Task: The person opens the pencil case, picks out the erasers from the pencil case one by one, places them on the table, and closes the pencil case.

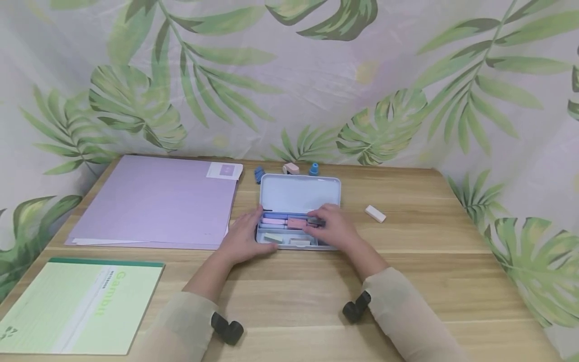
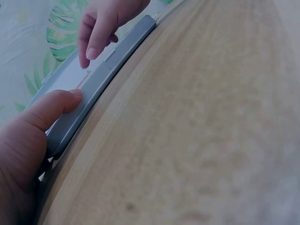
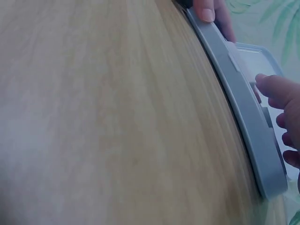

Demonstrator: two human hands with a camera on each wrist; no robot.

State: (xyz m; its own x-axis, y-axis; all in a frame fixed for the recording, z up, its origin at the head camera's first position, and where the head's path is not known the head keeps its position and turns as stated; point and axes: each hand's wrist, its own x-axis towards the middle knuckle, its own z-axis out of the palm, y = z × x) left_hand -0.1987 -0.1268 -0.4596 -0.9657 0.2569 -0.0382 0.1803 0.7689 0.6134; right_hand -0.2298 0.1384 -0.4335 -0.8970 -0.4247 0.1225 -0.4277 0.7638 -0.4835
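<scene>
A light blue pencil case (image 1: 300, 193) lies open on the table, its lid raised at the back. My left hand (image 1: 244, 231) grips its left end, thumb (image 2: 61, 105) over the front rim. The upper tray holds pens (image 1: 273, 221) and a pink block (image 1: 296, 223); a green-white block (image 1: 273, 238) and a whitish block (image 1: 299, 242) lie in front. My right hand (image 1: 336, 226) reaches over the right half with bent fingers. A dark grey piece (image 1: 315, 221) shows between its thumb and fingers; whether they pinch it I cannot tell.
A white eraser (image 1: 375, 213) lies right of the case. Behind the lid stand a dark blue item (image 1: 259, 174), a pink-and-white item (image 1: 291, 168) and a blue cone-shaped item (image 1: 314, 169). At left are a purple folder (image 1: 158, 201) with papers and a green notebook (image 1: 81, 306).
</scene>
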